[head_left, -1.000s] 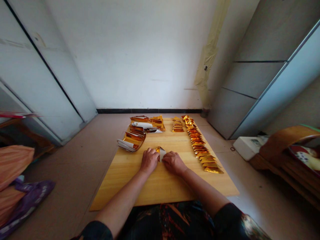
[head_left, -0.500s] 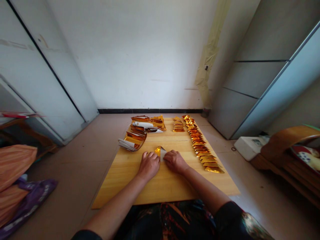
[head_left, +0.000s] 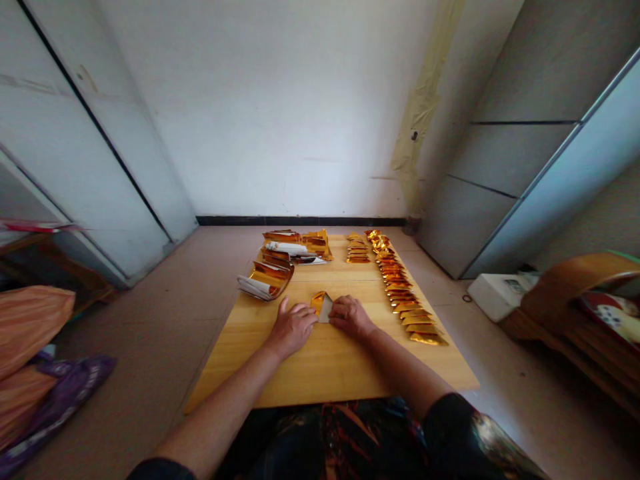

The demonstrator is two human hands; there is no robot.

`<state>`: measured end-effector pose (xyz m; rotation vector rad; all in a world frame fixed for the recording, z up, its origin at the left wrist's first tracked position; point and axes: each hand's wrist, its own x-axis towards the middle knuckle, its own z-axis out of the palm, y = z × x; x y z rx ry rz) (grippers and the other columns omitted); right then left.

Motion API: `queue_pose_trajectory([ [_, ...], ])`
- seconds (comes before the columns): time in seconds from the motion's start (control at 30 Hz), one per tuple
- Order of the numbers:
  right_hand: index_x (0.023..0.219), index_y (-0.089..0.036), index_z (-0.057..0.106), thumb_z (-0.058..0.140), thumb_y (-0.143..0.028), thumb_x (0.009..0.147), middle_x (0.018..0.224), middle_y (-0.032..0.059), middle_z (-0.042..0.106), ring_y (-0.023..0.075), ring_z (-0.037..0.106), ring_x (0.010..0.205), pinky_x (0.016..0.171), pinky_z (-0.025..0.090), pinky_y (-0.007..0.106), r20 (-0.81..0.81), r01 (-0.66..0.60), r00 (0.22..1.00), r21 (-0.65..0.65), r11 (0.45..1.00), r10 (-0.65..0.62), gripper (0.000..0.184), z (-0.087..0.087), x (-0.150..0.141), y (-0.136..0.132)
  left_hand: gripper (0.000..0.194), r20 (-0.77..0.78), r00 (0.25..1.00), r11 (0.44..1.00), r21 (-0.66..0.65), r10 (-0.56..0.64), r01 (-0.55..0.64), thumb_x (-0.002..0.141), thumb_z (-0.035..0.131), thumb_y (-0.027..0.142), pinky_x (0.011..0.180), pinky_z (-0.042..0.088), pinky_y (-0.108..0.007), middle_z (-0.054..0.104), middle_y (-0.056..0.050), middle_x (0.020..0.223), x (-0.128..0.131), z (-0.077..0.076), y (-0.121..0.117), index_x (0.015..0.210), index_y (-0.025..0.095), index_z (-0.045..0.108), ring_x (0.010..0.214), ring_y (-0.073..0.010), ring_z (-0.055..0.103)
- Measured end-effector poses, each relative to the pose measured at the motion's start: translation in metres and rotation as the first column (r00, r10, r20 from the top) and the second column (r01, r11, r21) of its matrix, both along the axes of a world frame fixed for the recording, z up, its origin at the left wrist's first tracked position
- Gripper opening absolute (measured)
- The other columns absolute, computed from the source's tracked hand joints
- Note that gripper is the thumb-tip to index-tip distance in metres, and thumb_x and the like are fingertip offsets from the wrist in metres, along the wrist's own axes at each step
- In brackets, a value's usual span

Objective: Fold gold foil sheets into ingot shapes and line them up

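A small sheet of gold foil paper (head_left: 325,311) lies on the wooden table, partly folded. Its top comes to a point, with gold on the left and the pale underside on the right. My left hand (head_left: 293,328) lies at its left edge, fingers stretched out and thumb raised apart, the fingertips touching the paper. On the other side my right hand (head_left: 353,316) has its fingers bent together on the paper's right edge, covering that part.
Folded gold foil pieces (head_left: 403,293) run in a long row down the right of the table (head_left: 330,373). A shorter row (head_left: 357,250) sits at the back. Curled foil sheets (head_left: 270,277) and a white roll (head_left: 286,249) lie back left.
My left hand has slid slightly left and its thumb has lifted away, showing more of the foil paper. My right hand has barely moved and stays on the right edge.
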<state>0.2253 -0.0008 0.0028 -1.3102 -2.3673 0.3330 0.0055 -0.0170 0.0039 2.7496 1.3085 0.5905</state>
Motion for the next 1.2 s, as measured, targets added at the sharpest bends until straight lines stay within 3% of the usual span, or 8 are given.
queue_pose_trajectory([
  [0.2, 0.074, -0.02, 0.068, 0.063, -0.021, 0.081, 0.089, 0.0034, 0.061, 0.0146, 0.054, 0.083, 0.075, 0.039, 0.025, -0.056, -0.074, 0.995, 0.069, 0.995, 0.078, 0.008, -0.004, -0.003, 0.006, 0.023, 0.014, 1.0, 0.998, 0.069, -0.003, 0.002, 0.084, 0.048, 0.014, 0.108, 0.012, -0.062, 0.068, 0.001, 0.111, 0.002, 0.001, -0.004, 0.091, 0.029, 0.064, 0.108, -0.0199, 0.056],
  [0.37, 0.074, -0.018, 0.064, 0.055, -0.016, 0.085, 0.08, 0.0017, 0.06, 0.0116, 0.055, 0.075, 0.068, 0.04, 0.02, -0.181, -0.178, 0.967, 0.041, 0.983, 0.182, 0.014, -0.006, -0.005, 0.009, 0.024, 0.007, 1.0, 0.998, 0.061, 0.001, -0.001, 0.084, 0.047, 0.014, 0.108, 0.012, -0.061, 0.068, 0.001, 0.112, 0.002, 0.001, -0.005, 0.093, 0.029, 0.064, 0.107, -0.0196, 0.056],
  [0.53, 0.08, -0.018, 0.063, 0.057, -0.011, 0.078, 0.077, 0.0005, 0.062, 0.0118, 0.056, 0.072, 0.067, 0.043, 0.021, -0.2, -0.186, 0.963, -0.012, 0.983, 0.179, 0.01, -0.009, -0.006, 0.019, 0.023, 0.008, 1.0, 0.999, 0.033, 0.005, -0.005, 0.085, 0.047, 0.015, 0.107, 0.012, -0.063, 0.067, 0.001, 0.112, 0.001, -0.002, -0.005, 0.093, 0.029, 0.063, 0.106, -0.0195, 0.056],
  [0.7, 0.088, -0.018, 0.066, 0.054, -0.003, 0.072, 0.085, 0.0025, 0.065, 0.014, 0.06, 0.081, 0.074, 0.046, 0.024, -0.235, -0.157, 0.96, 0.007, 0.988, 0.155, 0.024, -0.018, -0.006, 0.023, 0.023, 0.016, 1.0, 1.0, 0.029, 0.008, -0.009, 0.085, 0.047, 0.015, 0.106, 0.013, -0.063, 0.067, 0.001, 0.112, 0.002, -0.002, -0.005, 0.094, 0.029, 0.063, 0.107, -0.0192, 0.056],
  [0.9, 0.081, -0.019, 0.069, 0.059, -0.017, 0.081, 0.08, 0.0022, 0.066, 0.0137, 0.059, 0.078, 0.073, 0.045, 0.023, -0.27, -0.217, 0.94, -0.011, 0.976, 0.206, 0.011, -0.013, -0.004, 0.02, 0.024, 0.017, 1.0, 1.0, 0.023, 0.0, 0.0, 0.086, 0.046, 0.015, 0.106, 0.013, -0.063, 0.067, 0.0, 0.113, 0.001, 0.0, -0.006, 0.095, 0.029, 0.063, 0.106, -0.0193, 0.056],
  [1.0, 0.08, -0.02, 0.071, 0.059, -0.02, 0.082, 0.079, 0.0016, 0.066, 0.0131, 0.059, 0.078, 0.071, 0.043, 0.021, -0.178, -0.157, 0.974, -0.075, 0.985, 0.142, 0.012, -0.004, -0.007, 0.02, 0.024, 0.01, 1.0, 1.0, 0.027, 0.002, -0.002, 0.085, 0.047, 0.014, 0.106, 0.014, -0.063, 0.067, 0.0, 0.113, 0.001, -0.001, -0.005, 0.095, 0.029, 0.063, 0.107, -0.0197, 0.055],
  [1.2, 0.082, -0.02, 0.071, 0.058, -0.024, 0.082, 0.084, 0.0027, 0.066, 0.0122, 0.058, 0.073, 0.062, 0.037, 0.02, 0.046, 0.169, 0.986, -0.188, 0.968, -0.163, 0.013, 0.01, -0.023, 0.014, 0.022, 0.0, 1.0, 0.999, 0.043, 0.005, -0.005, 0.086, 0.047, 0.016, 0.106, 0.014, -0.063, 0.067, 0.001, 0.112, 0.002, -0.002, -0.005, 0.093, 0.029, 0.063, 0.106, -0.0191, 0.056],
])
